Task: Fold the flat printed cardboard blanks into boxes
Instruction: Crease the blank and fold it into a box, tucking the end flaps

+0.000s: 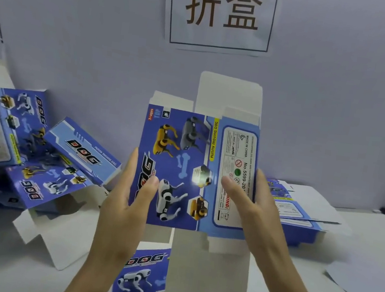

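While it is held upright in mid-air at the centre of view, the held blank [178, 168] stands with its long axis running from 12 to 6 o'clock. One white flap [228, 96] rises at 12 and a lower flap [209, 267] hangs at 6. Its printed face is toward the camera. The dark-blue dog panel lies at 9 o'clock of the vertical crease and the pale label panel at 3.

The left hand [130, 194] pinches the 9 o'clock edge, thumb on the print and fingers behind. The right hand [252, 208] grips the 3 o'clock edge likewise, thumb laid on the label panel. The hands thus sit on opposite long edges, and the crease between them is nearer the right hand.

Judgement: the blank is not yet opened into a tube. Pressing the two edges toward each other along the 9–3 line should open it about the creases parallel to the long axis.

Outward, another flat blank [142, 282] lies on the table [20, 270] at 6 o'clock. Folded boxes [16, 126] are heaped at 9, and a stack of flat blanks [300, 215] lies at 3.
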